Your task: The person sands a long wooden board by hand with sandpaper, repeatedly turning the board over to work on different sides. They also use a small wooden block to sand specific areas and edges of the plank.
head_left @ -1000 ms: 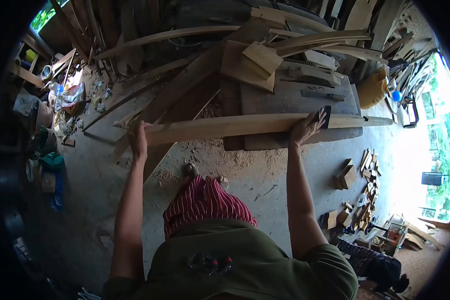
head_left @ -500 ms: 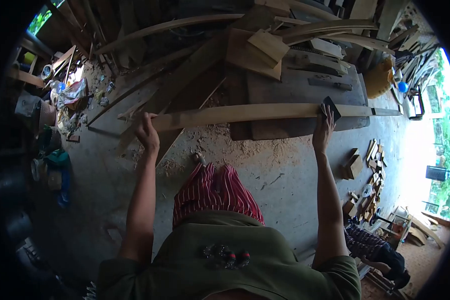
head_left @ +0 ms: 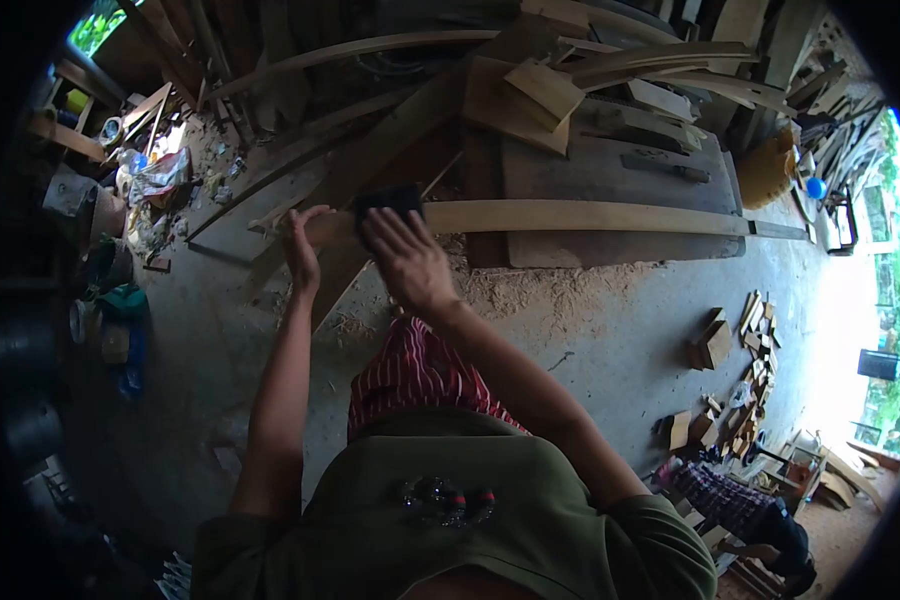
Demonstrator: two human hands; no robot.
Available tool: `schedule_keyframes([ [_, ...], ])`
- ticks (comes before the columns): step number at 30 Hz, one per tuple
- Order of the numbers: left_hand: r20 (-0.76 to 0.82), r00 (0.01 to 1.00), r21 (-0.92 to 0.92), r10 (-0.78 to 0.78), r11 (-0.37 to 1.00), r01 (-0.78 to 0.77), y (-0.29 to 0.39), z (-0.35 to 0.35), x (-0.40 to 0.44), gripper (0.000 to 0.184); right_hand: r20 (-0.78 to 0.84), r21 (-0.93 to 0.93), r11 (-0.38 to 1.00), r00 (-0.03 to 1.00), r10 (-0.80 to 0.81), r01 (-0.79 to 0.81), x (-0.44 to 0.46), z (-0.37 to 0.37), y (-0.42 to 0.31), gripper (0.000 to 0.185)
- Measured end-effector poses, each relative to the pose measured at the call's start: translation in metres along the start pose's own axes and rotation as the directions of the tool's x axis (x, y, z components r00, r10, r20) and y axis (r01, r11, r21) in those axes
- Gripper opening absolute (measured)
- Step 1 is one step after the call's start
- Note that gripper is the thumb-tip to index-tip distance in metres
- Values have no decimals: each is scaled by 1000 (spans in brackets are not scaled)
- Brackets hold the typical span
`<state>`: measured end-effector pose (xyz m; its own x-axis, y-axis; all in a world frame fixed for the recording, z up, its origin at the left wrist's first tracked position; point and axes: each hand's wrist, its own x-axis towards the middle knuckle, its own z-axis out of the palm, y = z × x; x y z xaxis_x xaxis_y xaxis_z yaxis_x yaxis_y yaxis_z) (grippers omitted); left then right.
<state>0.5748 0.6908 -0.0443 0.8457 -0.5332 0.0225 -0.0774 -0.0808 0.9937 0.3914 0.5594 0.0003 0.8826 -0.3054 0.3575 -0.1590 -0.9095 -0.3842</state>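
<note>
A long, pale, slightly curved wooden strip (head_left: 570, 216) lies crosswise in front of me, its right part over a dark flat workbench top (head_left: 540, 250). My left hand (head_left: 303, 255) holds the strip near its left end, fingers partly hidden behind the edge. My right hand (head_left: 412, 262) presses a dark, thin square of sandpaper (head_left: 402, 198) onto the strip's upper face, just right of my left hand. Its fingers are stretched over the sheet.
Stacked boards (head_left: 540, 90) and curved wood pieces (head_left: 660, 55) lie at the back. Wood shavings (head_left: 540, 300) cover the floor below the bench. Wood offcuts (head_left: 712, 345) lie to the right, and another person (head_left: 735, 505) bends at lower right. Bags and clutter (head_left: 160, 175) stand left.
My right hand has slid the sandpaper leftward along the strip, from its right part to beside my left hand. My left hand remains near the left end, its fingers slightly shifted.
</note>
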Motion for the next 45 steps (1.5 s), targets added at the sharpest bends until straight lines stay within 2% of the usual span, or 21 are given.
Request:
schedule_keyframes([
  [1, 32, 999, -78, 0, 997, 3, -3, -3, 2, 71, 74, -21, 1000, 997, 6, -4, -4, -7, 9, 53],
  [3, 54, 998, -23, 16, 1000, -15, -11, -6, 5, 74, -39, -173, 959, 974, 222, -225, -42, -29, 71, 59],
  [5, 51, 998, -23, -32, 999, 33, 2, -2, -1, 74, -193, -380, 866, 943, 270, -326, -84, -77, 140, 54],
  [6, 51, 999, -28, 0, 1000, 1, 1, -1, -3, 75, -272, -478, 762, 898, 344, -437, -104, -95, 167, 61],
  [8, 93, 996, -18, -3, 1000, 5, 1, -4, -5, 77, -395, -334, 604, 689, 607, -724, -109, -111, 194, 58],
  [9, 88, 996, -16, -3, 1000, 4, -1, -7, -5, 77, -394, -332, 608, 692, 605, -721, -103, -102, 187, 58],
  [11, 112, 994, -93, 0, 996, 10, -6, -6, -4, 79, -339, -325, 827, 873, 352, -459, -83, -65, 148, 59],
  [14, 154, 986, -116, -57, 990, 75, 1, -8, -3, 84, -182, -64, 973, 961, 206, -221, -13, -1, 42, 56],
  [16, 158, 985, -132, -64, 988, 85, 2, -7, -6, 86, -53, 14, 996, 994, 94, -94, 24, 20, -20, 48],
  [19, 78, 994, -173, -82, 980, 95, 0, -2, -7, 89, -115, 116, 986, 988, -106, 119, 47, 36, -48, 45],
  [21, 125, 990, -147, -66, 986, 85, 5, -6, -6, 90, -36, 59, 995, 996, -83, 85, 41, 23, -25, 45],
  [24, 136, 990, -87, -41, 995, 53, 5, -4, -4, 89, -32, -191, 963, 981, 190, -192, 3, -24, 51, 46],
  [25, 122, 992, -53, -21, 998, 28, 5, -3, -5, 89, -7, -138, 918, 927, 374, -371, -7, -57, 67, 49],
  [27, 111, 993, -34, -27, 999, 31, 4, -4, -6, 89, -164, -385, 844, 928, 336, -373, -25, -80, 103, 54],
  [29, 120, 993, -19, -21, 1000, 23, 3, -2, -4, 90, -181, -339, 855, 919, 350, -392, -30, -68, 103, 56],
  [34, 150, 988, 73, 33, 996, -45, 1, -10, -5, 86, -43, 54, 996, 997, 70, -68, 9, -6, 1, 52],
  [36, 129, 991, 151, 31, 987, -50, 25, -6, -6, 84, -38, 121, 993, 999, 10, -5, 5, -15, 10, 53],
  [38, 100, 960, 531, 263, 801, -275, 43, 4, -12, 75, -64, 94, 989, 991, 120, -114, -20, -46, 57, 55],
  [39, 96, 959, 530, 267, 802, -276, 50, 13, -14, 75, -69, 32, 977, 974, 215, -213, -36, -71, 89, 55],
  [41, 286, 869, 662, 404, 573, -484, 64, 31, -22, 66, -169, -190, 922, 936, 308, -338, -79, -106, 177, 58],
  [45, 547, 718, 623, 430, 363, -692, 93, 112, -39, 57, -357, -226, 748, 767, 533, -624, -144, -186, 320, 42],
])
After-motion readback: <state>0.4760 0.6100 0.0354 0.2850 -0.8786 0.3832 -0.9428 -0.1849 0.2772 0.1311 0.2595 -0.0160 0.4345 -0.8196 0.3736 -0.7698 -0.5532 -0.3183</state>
